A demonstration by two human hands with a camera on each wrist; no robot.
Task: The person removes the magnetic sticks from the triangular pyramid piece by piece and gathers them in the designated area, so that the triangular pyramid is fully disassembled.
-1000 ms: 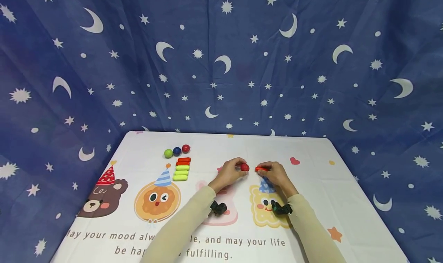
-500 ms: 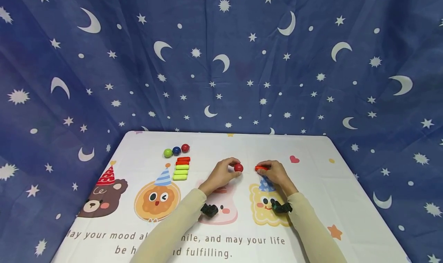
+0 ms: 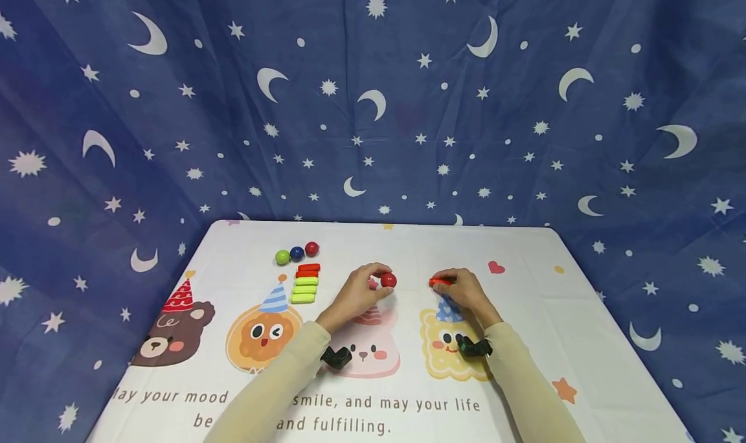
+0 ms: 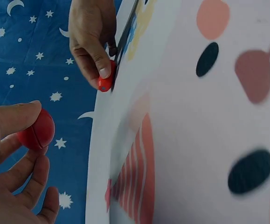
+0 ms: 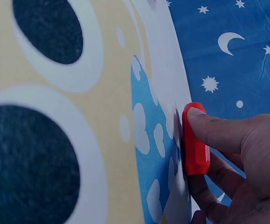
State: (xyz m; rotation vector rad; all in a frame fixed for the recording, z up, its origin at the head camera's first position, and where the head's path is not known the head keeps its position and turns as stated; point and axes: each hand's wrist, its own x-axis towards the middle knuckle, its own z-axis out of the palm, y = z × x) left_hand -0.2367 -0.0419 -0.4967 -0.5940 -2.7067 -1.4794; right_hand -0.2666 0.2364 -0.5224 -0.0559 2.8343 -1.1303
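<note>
A red ball (image 3: pixel 388 280) with a thin seam is pinched between the thumb and fingers of my left hand (image 3: pixel 357 295), above the middle of the table; the left wrist view shows the ball (image 4: pixel 38 130) off the cloth. To its right, my right hand (image 3: pixel 464 292) holds a small red stick-shaped piece (image 3: pixel 440 282) between thumb and fingers, low at the tablecloth. In the right wrist view this red piece (image 5: pixel 196 140) has a faceted, rounded-end body, and the thumb presses on its upper part.
At the left back lie a green ball (image 3: pixel 282 257), a blue ball (image 3: pixel 297 254) and another red ball (image 3: pixel 311 249). Before them sits a column of red sticks (image 3: pixel 307 268) and yellow sticks (image 3: pixel 304 290). A starry blue curtain (image 3: pixel 373 138) hangs behind the white printed tablecloth (image 3: pixel 524 313).
My left hand has moved left with the red ball, away from the right hand. The right hand stays in place with the red piece.
</note>
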